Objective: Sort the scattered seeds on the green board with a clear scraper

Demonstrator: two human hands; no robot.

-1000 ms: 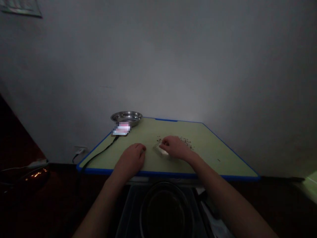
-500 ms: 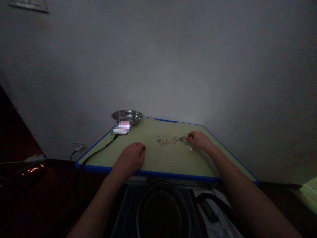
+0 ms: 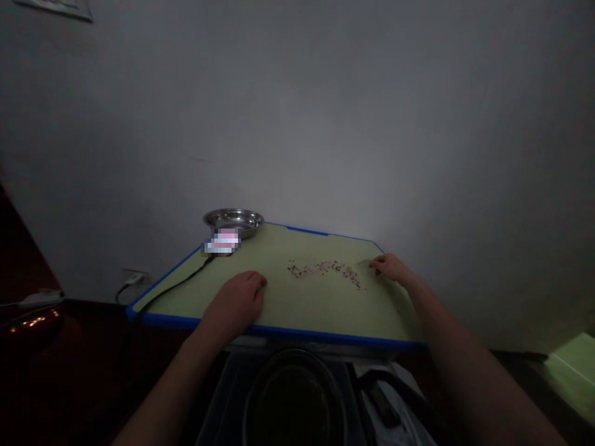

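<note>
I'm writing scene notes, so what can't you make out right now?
All in the head view:
Small dark scattered bits: too small to identify.
What the right hand holds, if anything: too dim and blurred.
Left hand: palm hidden by its own back.
Pixelated pink-and-white object: surface masked by blocks.
Round dark vessel: cut off by bottom edge, inside too dark.

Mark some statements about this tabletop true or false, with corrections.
1. Small dark bits lie between the left hand and the right hand. True.
2. The table has red edging. False: the edging is blue.
3. A metal bowl sits at the table's far left. True.
4. The left hand is inside the bowl. False: it is at the table's near side.
5. A black cord crosses the table's left part. True.
</note>
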